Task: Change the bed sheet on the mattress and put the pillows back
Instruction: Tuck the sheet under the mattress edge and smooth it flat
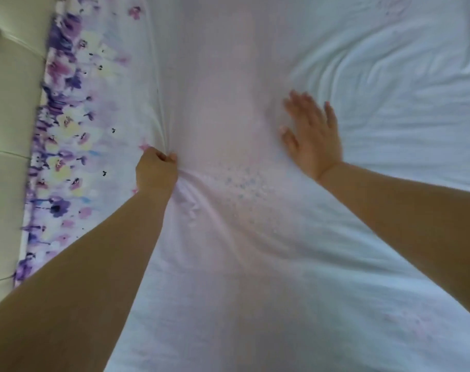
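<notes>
the floral bed sheet (pixel 228 237) already covers the mattress but lies wrinkled, the left hand (pixel 156 170) pinching a fold, the right hand (pixel 313 135) flat, smoothing; pillows not in view.

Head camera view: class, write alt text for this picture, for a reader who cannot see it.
Two bare hands work a pale bed sheet spread over a bed: the left hand pinches a fold of it near its purple floral border, while the right hand lies flat with fingers spread. Creases fan out around the hands, and a cream padded headboard runs along the left edge.
</notes>
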`<state>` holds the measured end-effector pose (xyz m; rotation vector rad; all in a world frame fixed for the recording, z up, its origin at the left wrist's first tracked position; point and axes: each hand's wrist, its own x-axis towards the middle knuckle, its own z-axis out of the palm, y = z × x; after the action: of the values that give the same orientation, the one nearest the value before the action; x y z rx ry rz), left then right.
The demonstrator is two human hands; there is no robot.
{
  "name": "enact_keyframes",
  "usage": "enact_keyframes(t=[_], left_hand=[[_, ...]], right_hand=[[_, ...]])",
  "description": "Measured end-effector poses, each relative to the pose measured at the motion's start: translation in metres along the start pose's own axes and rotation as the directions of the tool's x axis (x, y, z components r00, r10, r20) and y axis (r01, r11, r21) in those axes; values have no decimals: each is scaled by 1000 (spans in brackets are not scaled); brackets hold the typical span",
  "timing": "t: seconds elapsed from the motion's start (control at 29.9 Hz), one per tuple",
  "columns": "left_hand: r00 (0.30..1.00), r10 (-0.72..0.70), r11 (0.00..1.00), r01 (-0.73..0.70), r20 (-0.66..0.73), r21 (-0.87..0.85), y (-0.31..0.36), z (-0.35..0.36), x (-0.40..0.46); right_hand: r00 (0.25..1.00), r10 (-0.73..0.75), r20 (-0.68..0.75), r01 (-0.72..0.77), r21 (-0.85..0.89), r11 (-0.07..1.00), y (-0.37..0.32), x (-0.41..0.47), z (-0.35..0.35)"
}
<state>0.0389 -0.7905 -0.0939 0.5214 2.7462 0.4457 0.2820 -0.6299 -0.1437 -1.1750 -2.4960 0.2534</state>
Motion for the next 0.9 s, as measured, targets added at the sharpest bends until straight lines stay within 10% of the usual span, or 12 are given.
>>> enact_keyframes(t=[0.07, 0.13, 0.2, 0.27, 0.43, 0.5, 0.6, 0.67, 0.74, 0.84, 0.9], left_hand=[[999, -26, 1000, 27, 39, -14, -5, 4, 9], [997, -25, 998, 29, 80, -54, -10, 10, 13], [999, 9, 995, -3, 54, -100, -20, 14, 12], [999, 32, 983, -39, -42, -180, -34, 8, 8], [956, 290, 939, -292, 40, 181, -85, -10, -7], [958, 263, 907, -286, 117, 308, -115, -17, -18], [982, 166, 881, -190, 92, 433, -168, -34, -27], [996, 67, 901, -82, 51, 427, -197, -42, -28], [999, 43, 914, -30, -22, 404, -217, -46, -28], [982, 29, 925, 45, -189, 378, -226, -60, -11], [955, 191, 936, -107, -229, 335, -215, -73, 16]], right_hand=[[840, 536, 79, -539, 23, 842, 35, 39, -12], [747, 628, 217, -624, -98, 775, 23, 51, -4], [894, 285, 346, -257, -125, 958, -34, 23, 28], [875, -140, 464, 123, 66, 990, -124, -39, 57], [305, -812, 497, 433, 688, 583, -242, -174, 27], [505, -794, 338, 464, 670, 580, -219, -152, 23], [968, -213, 135, 166, 296, 941, -152, -61, 36], [919, 333, 211, -353, 64, 934, -109, -1, 33], [767, 576, 283, -583, -69, 810, -114, 19, 44], [911, 158, 380, -174, 7, 985, -216, -23, 87], [854, -307, 419, 226, 234, 946, -307, -78, 102]])
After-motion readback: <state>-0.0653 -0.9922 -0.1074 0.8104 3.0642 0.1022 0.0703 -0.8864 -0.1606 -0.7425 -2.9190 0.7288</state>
